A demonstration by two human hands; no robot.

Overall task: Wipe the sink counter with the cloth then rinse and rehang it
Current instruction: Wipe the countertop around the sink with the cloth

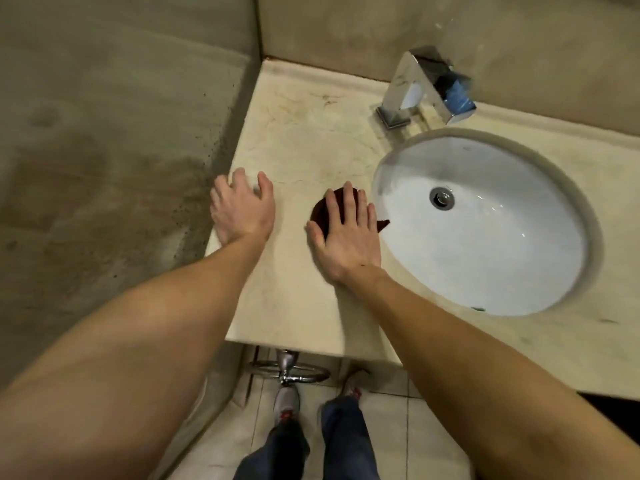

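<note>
A dark red cloth [323, 211] lies bunched on the beige marble counter [304, 140], just left of the white oval sink basin [485, 237]. My right hand [346, 233] presses flat on top of the cloth, fingers spread, hiding most of it; one corner pokes out toward the basin rim. My left hand [242, 206] rests on the counter's left edge with the fingers curled over the side, holding nothing.
A square chrome faucet [422, 88] stands behind the basin by the back wall. A stained wall panel drops off to the left of the counter. Below the front edge a chrome towel ring [287, 370] hangs, with my feet on the tiled floor.
</note>
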